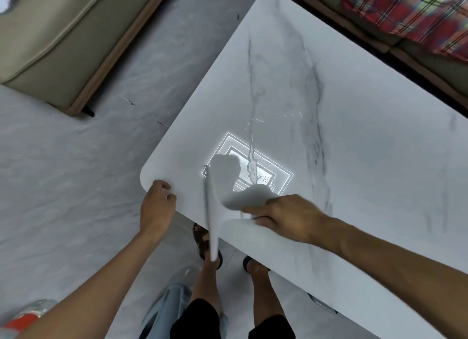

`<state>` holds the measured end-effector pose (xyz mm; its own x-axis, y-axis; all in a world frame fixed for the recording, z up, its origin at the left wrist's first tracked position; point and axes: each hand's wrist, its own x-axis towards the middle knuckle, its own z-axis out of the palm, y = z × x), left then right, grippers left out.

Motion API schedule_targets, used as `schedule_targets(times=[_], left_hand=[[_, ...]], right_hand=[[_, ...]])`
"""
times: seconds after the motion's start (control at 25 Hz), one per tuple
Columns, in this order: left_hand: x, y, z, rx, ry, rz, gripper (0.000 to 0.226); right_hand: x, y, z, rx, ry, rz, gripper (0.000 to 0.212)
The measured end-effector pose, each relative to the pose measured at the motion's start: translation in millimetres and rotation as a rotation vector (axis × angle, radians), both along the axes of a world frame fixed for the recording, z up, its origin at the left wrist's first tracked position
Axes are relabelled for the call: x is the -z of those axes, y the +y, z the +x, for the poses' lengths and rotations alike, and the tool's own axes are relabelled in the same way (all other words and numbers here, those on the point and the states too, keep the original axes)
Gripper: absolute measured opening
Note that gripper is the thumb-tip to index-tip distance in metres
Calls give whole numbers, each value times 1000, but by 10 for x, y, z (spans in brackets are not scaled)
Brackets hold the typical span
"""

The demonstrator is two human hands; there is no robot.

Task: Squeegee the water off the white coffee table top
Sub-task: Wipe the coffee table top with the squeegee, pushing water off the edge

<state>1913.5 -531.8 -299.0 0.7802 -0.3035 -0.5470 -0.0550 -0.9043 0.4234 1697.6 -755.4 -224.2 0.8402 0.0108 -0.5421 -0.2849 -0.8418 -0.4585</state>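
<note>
Right hand (pixel 283 217) clamps white long-bladed squeegee (pixel 212 212) overhanging white marbled table top (pixel 354 161) at near edge, likely to shed water (pixel 251 161); left hand (pixel 158 198) grips corner, bracing.

surface: white grey-veined coffee table top (pixel 354 161) | stands on: pale floor (pixel 63 187) | on it: water streak (pixel 251 159) by near-left corner, droplets (pixel 264 179) beside | squeegee (pixel 212 212) blurred, overhangs near edge
</note>
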Motion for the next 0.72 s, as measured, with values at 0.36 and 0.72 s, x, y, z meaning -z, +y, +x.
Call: schedule_targets(times=[0.36, 0.72], left_hand=[[39, -77, -527, 106, 55, -19, 27], [-93, -480, -1384, 58, 34, -51, 8]], right_hand=[[402, 18, -194, -105, -167, 0, 38], [-54, -1248, -1682, -28, 124, -206, 40]])
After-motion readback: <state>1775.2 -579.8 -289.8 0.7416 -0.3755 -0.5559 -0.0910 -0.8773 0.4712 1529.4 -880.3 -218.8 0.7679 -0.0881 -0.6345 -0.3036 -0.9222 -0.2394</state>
